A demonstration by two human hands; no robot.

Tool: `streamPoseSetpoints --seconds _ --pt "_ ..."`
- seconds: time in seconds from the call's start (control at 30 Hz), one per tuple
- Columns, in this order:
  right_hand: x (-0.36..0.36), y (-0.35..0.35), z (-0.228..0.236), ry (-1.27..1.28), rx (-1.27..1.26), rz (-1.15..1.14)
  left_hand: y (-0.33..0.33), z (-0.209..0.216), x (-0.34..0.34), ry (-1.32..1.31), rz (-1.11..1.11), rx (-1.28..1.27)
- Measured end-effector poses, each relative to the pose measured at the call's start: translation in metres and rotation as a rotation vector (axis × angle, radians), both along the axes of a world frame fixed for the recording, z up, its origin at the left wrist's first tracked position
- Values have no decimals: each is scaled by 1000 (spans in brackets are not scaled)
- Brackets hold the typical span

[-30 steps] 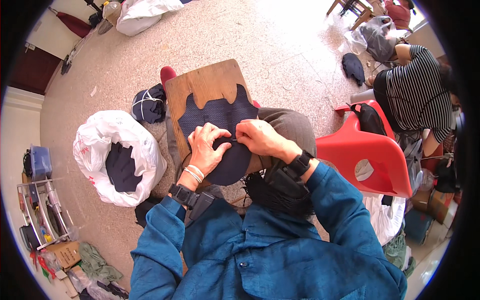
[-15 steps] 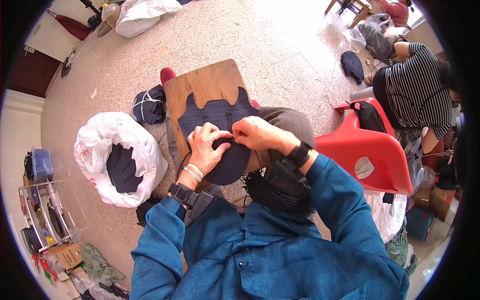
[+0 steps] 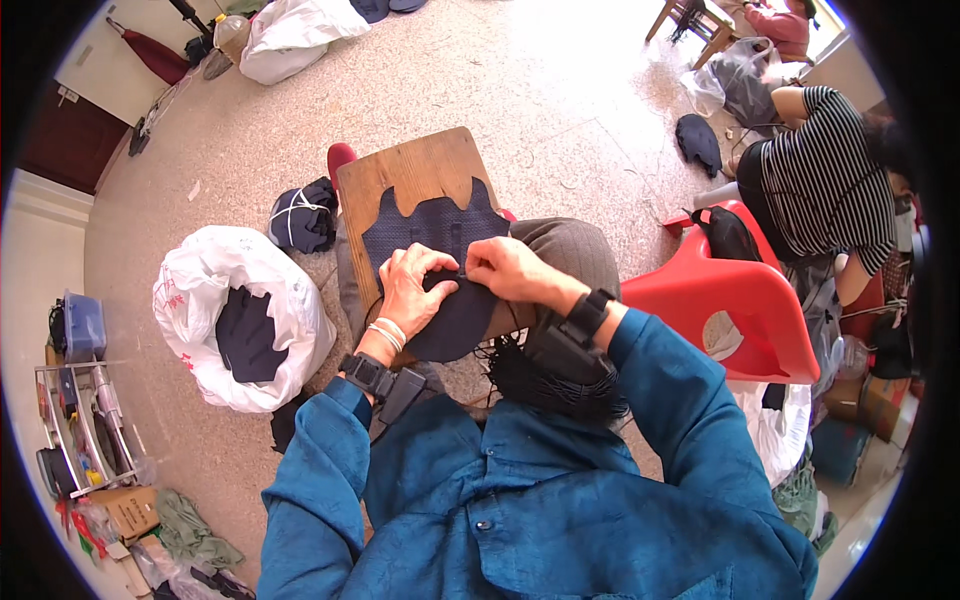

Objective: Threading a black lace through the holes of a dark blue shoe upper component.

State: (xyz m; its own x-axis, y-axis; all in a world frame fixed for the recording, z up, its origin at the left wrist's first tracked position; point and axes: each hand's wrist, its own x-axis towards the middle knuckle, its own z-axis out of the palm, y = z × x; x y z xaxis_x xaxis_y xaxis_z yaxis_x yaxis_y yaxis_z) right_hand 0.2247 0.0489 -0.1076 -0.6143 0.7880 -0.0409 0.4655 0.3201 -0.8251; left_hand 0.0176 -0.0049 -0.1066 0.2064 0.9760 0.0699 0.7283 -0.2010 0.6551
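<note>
A dark navy shaped fabric piece [image 3: 438,222], with a textured upper part and a smoother rounded lower end, lies on a wooden stool [image 3: 415,160] and hangs over its near edge. My left hand [image 3: 408,292] rests on it, thumb and forefinger curled together at its middle. Beside it my right hand [image 3: 512,270] is closed in a pinch; a small dark strap end shows between the two hands, its details too small to make out. Narrow dark straps run up the textured part. A bundle of black cords [image 3: 545,392] lies across my lap.
At the left stands an open white bag [image 3: 305,330] with dark fabric pieces [image 3: 247,335] inside, behind it a tied dark bundle [image 3: 304,217]. A red chair [image 3: 740,300] with a black pouch [image 3: 727,235] is at the right. A person in a striped top [image 3: 835,170] sits beyond.
The view has shifted slightly. My hands stay at the same spot on the fabric piece, with only small finger movements; the strap end between them shows a little more.
</note>
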Motion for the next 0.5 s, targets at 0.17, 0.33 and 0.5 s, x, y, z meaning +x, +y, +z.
streamPoseSetpoints --seconds 0.17,0.33,0.5 --pt "-5 1 4 -109 105 30 -1 -1 2 15 -2 45" --pt "-12 -31 -11 -9 515 -85 -4 -1 2 38 4 119" --pt "0 -20 0 107 64 -143 -5 7 -5 -139 -8 100"
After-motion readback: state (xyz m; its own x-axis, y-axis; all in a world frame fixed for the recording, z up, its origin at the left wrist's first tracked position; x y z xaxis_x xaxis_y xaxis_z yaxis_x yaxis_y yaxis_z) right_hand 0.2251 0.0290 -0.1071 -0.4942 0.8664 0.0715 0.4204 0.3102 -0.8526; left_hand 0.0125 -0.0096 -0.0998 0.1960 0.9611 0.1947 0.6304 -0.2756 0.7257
